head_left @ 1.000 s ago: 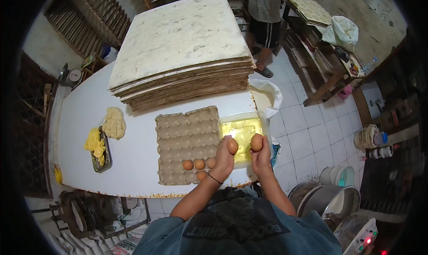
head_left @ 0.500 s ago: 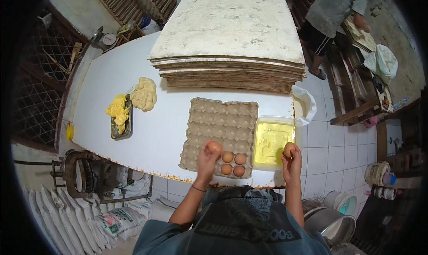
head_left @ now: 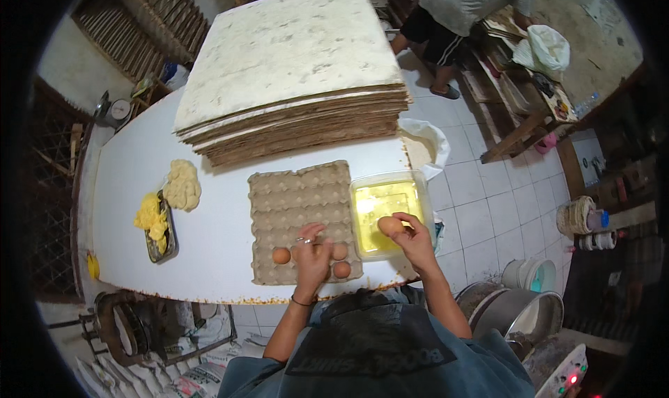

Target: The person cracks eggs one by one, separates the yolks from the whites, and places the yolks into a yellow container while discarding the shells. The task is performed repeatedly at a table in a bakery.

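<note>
A brown egg (head_left: 391,226) is gripped in the fingers of my right hand (head_left: 414,245), above a clear plastic tub (head_left: 359,239) of yellow liquid. My left hand (head_left: 313,262) hovers over the near part of a grey cardboard egg tray (head_left: 296,199), fingers apart, with no egg visible between them. Left of that hand, one brown egg (head_left: 281,256) sits in the tray. Two more, an upper egg (head_left: 339,251) and a lower egg (head_left: 341,269), lie to its right. The hand hides the cups beneath it and anything in them.
Behind the tray rises a tall stack of pale boards (head_left: 293,57). Pale dough (head_left: 182,185) and a dark tray (head_left: 163,241) with a yellow soft mass lie at left. An open white sack (head_left: 425,147) stands beyond the tub. Another person (head_left: 453,22) bends at a far-right bench.
My left hand has let go of its egg, and an egg now sits farther left in the tray. My right hand has brought its egg over the tub. The whole view has shifted.
</note>
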Available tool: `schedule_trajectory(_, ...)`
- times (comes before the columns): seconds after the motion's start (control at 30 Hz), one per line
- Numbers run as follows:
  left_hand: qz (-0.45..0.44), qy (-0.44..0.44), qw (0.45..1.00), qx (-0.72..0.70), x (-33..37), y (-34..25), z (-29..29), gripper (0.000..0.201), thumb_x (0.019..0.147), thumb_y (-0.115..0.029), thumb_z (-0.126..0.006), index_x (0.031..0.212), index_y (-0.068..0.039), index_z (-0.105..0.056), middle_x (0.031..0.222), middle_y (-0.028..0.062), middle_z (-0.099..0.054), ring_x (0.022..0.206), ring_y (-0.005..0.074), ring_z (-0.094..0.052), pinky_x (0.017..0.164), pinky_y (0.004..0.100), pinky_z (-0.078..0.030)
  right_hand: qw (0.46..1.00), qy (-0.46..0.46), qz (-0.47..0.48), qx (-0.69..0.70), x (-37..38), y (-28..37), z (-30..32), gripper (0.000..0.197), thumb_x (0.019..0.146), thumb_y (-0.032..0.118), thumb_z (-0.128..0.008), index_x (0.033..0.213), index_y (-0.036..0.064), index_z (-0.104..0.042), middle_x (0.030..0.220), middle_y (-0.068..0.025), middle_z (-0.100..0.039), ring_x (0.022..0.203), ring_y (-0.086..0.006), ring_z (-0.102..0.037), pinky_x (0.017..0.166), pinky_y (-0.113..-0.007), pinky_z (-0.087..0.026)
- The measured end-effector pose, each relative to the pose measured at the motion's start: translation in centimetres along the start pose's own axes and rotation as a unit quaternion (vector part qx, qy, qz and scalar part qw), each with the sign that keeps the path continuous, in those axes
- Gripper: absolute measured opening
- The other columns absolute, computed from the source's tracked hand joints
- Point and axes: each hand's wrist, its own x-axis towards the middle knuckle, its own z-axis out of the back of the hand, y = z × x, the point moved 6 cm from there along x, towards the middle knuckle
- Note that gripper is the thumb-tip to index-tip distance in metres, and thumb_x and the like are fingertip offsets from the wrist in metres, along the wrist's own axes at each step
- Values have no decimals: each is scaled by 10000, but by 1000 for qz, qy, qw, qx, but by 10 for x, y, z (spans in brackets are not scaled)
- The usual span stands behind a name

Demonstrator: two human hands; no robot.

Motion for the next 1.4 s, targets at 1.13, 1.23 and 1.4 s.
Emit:
schedule_trajectory(1.13, 241, 250, 862, -368, 14, -25, -119, 434, 833, -73, -611, 1231, 25, -469, 1107, 107, -567, 985, 143, -543, 875, 241, -436, 937, 30, 244, -250, -19, 72, 11, 337, 691, 103, -694, 1011, 46, -608, 954, -115, -588, 851, -249, -607, 724, -314, -508)
schedule_trajectory(1.23, 240, 262, 862, -362, 16, -34, -116, 438, 833, -79, -613, 1234, 22, -469, 1115, 109, -565, 988, 140, -543, 875, 238, -438, 934, 31, 247, -256, -20, 72, 10, 332, 696, 99, -691, 1013, 40, -608, 957, -116, -586, 866, -240, -606, 731, -309, -520)
schedule_trajectory(1.4, 238, 267, 869, -342, 18, -32, -116, 431, 837, -61, -596, 1234, 35, -458, 1128, 115, -545, 995, 167, -547, 880, 268, -460, 940, 22, 254, -226, -23, 76, 10, 324, 705, 110, -694, 1009, 35, -611, 953, -117, -586, 860, -230, -612, 733, -299, -522)
